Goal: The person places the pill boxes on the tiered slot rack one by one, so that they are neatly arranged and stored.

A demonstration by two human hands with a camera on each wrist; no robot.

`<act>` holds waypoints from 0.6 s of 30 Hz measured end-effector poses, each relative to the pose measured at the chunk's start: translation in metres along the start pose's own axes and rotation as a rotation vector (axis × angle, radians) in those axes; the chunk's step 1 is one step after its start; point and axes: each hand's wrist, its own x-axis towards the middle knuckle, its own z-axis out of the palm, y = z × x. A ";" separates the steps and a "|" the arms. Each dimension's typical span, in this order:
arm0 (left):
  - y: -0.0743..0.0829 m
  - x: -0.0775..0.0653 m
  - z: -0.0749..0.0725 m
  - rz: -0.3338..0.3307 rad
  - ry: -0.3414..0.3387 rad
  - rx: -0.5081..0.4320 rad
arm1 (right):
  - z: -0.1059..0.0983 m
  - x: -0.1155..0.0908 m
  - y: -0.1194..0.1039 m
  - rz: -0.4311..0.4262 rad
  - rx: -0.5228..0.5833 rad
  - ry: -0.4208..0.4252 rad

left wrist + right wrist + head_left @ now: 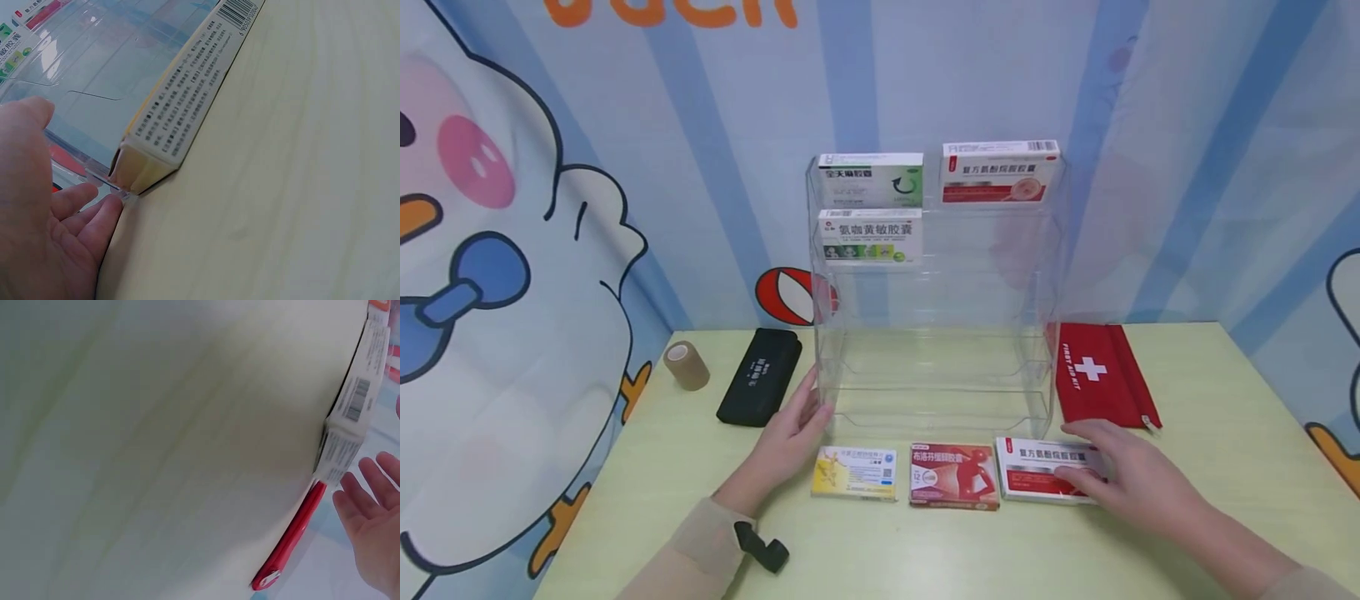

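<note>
A clear plastic display rack (940,400) stands on the table. My left hand (793,429) holds its lower left side, thumb in front; the left wrist view shows the hand (69,231) with fingers at the rack's bottom corner. Before the rack lie a yellow-and-white medicine box (854,473), a red medicine box (953,477) and a white-and-red medicine box (1037,469). My right hand (1127,475) hovers over the right end of the white-and-red box, thumb across its front. In the right wrist view the hand's (378,519) fingers are extended beside the box's end (359,400).
Higher in the rack sit a green-and-white box (871,182), a white capsule box (870,237) and another white-and-red box (998,173). A tan bandage roll (687,365) and black pouch (760,377) lie left; a red first aid pouch (1105,375) lies right. A printed curtain (737,167) hangs behind.
</note>
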 end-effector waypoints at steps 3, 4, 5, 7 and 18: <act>0.000 -0.001 -0.001 -0.004 -0.006 -0.009 | 0.002 0.001 0.006 0.014 -0.010 -0.044; 0.001 -0.001 -0.001 -0.005 -0.008 -0.012 | 0.003 0.001 0.008 0.016 -0.012 -0.052; 0.001 -0.001 -0.001 -0.005 -0.010 -0.013 | 0.003 0.001 0.010 0.016 -0.015 -0.058; 0.001 -0.001 -0.001 -0.006 -0.009 -0.014 | 0.004 0.001 0.013 0.019 -0.018 -0.069; 0.001 -0.002 -0.001 -0.012 -0.003 -0.006 | 0.008 -0.001 0.016 0.035 -0.007 -0.066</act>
